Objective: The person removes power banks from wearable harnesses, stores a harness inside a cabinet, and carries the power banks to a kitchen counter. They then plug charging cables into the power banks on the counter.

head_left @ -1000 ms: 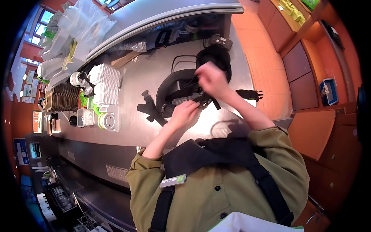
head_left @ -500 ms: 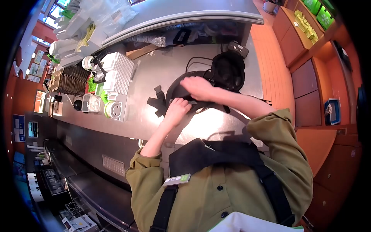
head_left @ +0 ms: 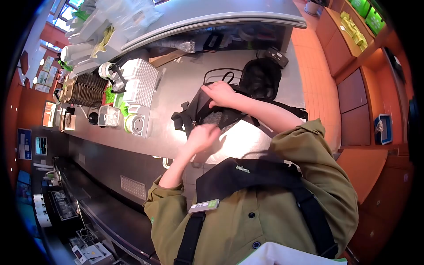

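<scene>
A black bag (head_left: 216, 115) with mesh, straps and a thin handle loop lies on the metal counter in front of me. My right hand (head_left: 221, 94) is closed on the bag's upper edge, fingers bent over the fabric. Near the bag's lower left edge is my left hand (head_left: 205, 136), its fingers curled and blurred; whether they grip anything I cannot make out. A black buckle strap (head_left: 182, 119) sticks out at the bag's left. Behind my right forearm lies a rounded black mesh piece (head_left: 261, 78), with a small dark device (head_left: 277, 57) beyond it.
Stacked white containers (head_left: 138, 81), brown stacked trays (head_left: 86, 90) and a clear tub (head_left: 108, 115) stand at the left of the counter (head_left: 168, 84). A raised metal shelf (head_left: 216, 18) runs along the back, with a dark phone-like object (head_left: 213, 42) under it.
The bag's near part has been lifted and shifted, and its handle loop now stands up. My right hand has moved from the rounded piece leftward to the bag's upper edge. The view has shifted.
</scene>
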`<state>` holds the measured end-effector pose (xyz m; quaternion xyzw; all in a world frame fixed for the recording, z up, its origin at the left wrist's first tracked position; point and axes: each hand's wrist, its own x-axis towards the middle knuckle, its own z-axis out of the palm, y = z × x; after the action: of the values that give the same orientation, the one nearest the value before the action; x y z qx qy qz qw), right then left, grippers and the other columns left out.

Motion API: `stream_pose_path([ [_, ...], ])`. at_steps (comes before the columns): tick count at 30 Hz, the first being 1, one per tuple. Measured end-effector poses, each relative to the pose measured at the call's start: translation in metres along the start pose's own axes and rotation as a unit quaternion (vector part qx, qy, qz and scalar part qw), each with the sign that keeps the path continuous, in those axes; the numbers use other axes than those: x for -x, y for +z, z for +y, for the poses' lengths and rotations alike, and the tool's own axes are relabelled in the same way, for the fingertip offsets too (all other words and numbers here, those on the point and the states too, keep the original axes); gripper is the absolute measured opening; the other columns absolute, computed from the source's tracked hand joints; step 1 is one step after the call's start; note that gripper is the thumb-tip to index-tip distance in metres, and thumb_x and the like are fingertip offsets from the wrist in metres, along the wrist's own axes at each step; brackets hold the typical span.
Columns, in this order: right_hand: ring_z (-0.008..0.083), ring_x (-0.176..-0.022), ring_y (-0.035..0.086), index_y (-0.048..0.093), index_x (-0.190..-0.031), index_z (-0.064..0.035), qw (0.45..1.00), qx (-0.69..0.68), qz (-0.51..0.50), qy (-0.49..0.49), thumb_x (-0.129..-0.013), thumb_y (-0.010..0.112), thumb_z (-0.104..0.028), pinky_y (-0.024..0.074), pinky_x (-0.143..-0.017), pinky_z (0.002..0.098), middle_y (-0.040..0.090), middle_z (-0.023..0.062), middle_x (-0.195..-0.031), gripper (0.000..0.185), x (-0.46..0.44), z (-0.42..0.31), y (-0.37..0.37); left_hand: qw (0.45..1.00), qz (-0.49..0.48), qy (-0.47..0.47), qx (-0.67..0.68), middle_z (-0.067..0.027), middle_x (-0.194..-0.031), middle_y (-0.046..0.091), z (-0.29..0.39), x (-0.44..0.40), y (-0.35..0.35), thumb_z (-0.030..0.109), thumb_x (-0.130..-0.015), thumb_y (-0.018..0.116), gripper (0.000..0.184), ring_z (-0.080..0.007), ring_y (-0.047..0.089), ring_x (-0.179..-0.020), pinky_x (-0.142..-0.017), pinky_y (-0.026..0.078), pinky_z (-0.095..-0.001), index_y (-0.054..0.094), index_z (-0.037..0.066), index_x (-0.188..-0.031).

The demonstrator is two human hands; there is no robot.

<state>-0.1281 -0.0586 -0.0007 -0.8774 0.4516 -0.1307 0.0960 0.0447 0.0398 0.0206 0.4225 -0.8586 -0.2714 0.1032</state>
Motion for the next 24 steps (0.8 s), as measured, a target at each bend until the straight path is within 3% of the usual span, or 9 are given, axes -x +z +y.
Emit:
stream_pose_path([
  [1,0.0278,-0.089,0.058,0.046,-0.104,-0.0003,0.999,-0.024,0.016,-0.015,-0.059,0.076,-0.029,0.0443,-0.075,0.0369,0.060,0.0148,-0.090,0.062,0.004,0.006,-0.001,0.999,0.036,0.003,0.029,-0.0201,-0.082,0.058,-0.012,-0.007,-0.003,0.024,-0.084,0.050,0.024,-0.0376,0.059,-0.078,-0.070,0.048,-0.0450,0.056,0.001,-0.086],
  [3,0.0286,-0.089,0.057,0.046,-0.102,-0.0011,0.998,-0.034,0.022,-0.043,-0.060,0.075,-0.026,0.0439,-0.075,0.0371,0.058,0.0147,-0.091,0.057,0.009,0.008,0.001,0.975,0.123,-0.137,-0.126,-0.0196,-0.081,0.059,-0.027,-0.018,-0.003,0.025,-0.082,0.055,0.025,-0.0382,0.059,-0.077,-0.067,0.049,-0.0445,0.053,0.000,-0.085],
  [6,0.0286,-0.084,0.057,0.046,-0.095,-0.0036,0.998,-0.009,0.004,-0.060,-0.059,0.073,-0.020,0.0433,-0.074,0.0380,0.055,0.0137,-0.095,0.048,0.021,0.002,0.004,0.951,0.057,-0.222,-0.206,-0.0182,-0.088,0.060,-0.029,-0.025,-0.009,0.020,-0.077,0.064,0.036,-0.0379,0.060,-0.082,-0.072,0.048,-0.0433,0.053,-0.002,-0.103],
  [9,0.0252,-0.079,0.056,0.047,-0.104,-0.0044,0.983,0.049,0.095,-0.152,-0.062,0.068,-0.019,0.0445,-0.070,0.0340,0.052,0.0100,-0.103,0.049,0.049,-0.004,0.002,0.946,0.080,-0.218,-0.226,-0.0164,-0.097,0.058,-0.029,-0.019,-0.011,0.024,-0.074,0.067,0.040,-0.0332,0.061,-0.080,-0.065,0.052,-0.0411,0.051,-0.002,-0.100],
  [13,0.0264,-0.096,0.053,0.048,-0.102,-0.0050,0.945,0.082,0.182,-0.260,-0.071,0.054,-0.013,0.0452,-0.077,0.0345,0.050,0.0097,-0.111,0.032,0.080,0.005,0.006,0.973,0.094,0.108,-0.180,-0.0184,-0.120,0.048,-0.034,-0.010,-0.012,0.032,-0.063,0.074,0.079,-0.0343,0.047,-0.110,-0.094,0.038,-0.0400,0.038,-0.001,-0.125],
  [14,0.0282,-0.104,0.050,0.048,-0.101,-0.0052,0.940,0.085,0.177,-0.278,-0.071,0.054,-0.013,0.0444,-0.080,0.0355,0.050,0.0103,-0.112,0.031,0.089,0.005,0.007,0.988,0.078,0.087,-0.099,-0.0184,-0.120,0.049,-0.035,-0.011,-0.003,0.034,-0.061,0.076,0.085,-0.0346,0.045,-0.112,-0.098,0.033,-0.0401,0.037,-0.001,-0.127],
  [18,0.0288,-0.100,0.051,0.048,-0.103,-0.0045,0.943,0.066,0.186,-0.269,-0.072,0.053,-0.012,0.0422,-0.080,0.0366,0.050,0.0126,-0.114,0.032,0.104,0.000,0.015,0.996,-0.035,-0.078,0.033,-0.0165,-0.114,0.051,-0.026,-0.014,0.015,0.032,-0.059,0.077,0.075,-0.0319,0.048,-0.107,-0.090,0.040,-0.0387,0.043,0.000,-0.118],
  [21,0.0296,-0.097,0.051,0.047,-0.110,-0.0033,0.977,0.000,0.163,-0.135,-0.071,0.058,-0.015,0.0412,-0.081,0.0370,0.048,0.0155,-0.114,0.042,0.109,-0.009,0.018,0.996,0.049,-0.038,0.069,-0.0148,-0.100,0.054,-0.032,-0.011,0.024,0.027,-0.058,0.077,0.063,-0.0309,0.051,-0.099,-0.083,0.042,-0.0393,0.047,0.003,-0.108],
  [24,0.0314,-0.096,0.050,0.042,-0.119,-0.0002,0.985,-0.091,0.122,-0.087,-0.064,0.069,-0.023,0.0402,-0.082,0.0393,0.045,0.0182,-0.116,0.065,0.117,-0.021,0.014,0.996,0.085,-0.014,0.008,-0.0127,-0.097,0.054,-0.036,-0.009,0.029,0.024,-0.055,0.077,0.061,-0.0309,0.051,-0.096,-0.082,0.042,-0.0392,0.049,0.004,-0.106],
])
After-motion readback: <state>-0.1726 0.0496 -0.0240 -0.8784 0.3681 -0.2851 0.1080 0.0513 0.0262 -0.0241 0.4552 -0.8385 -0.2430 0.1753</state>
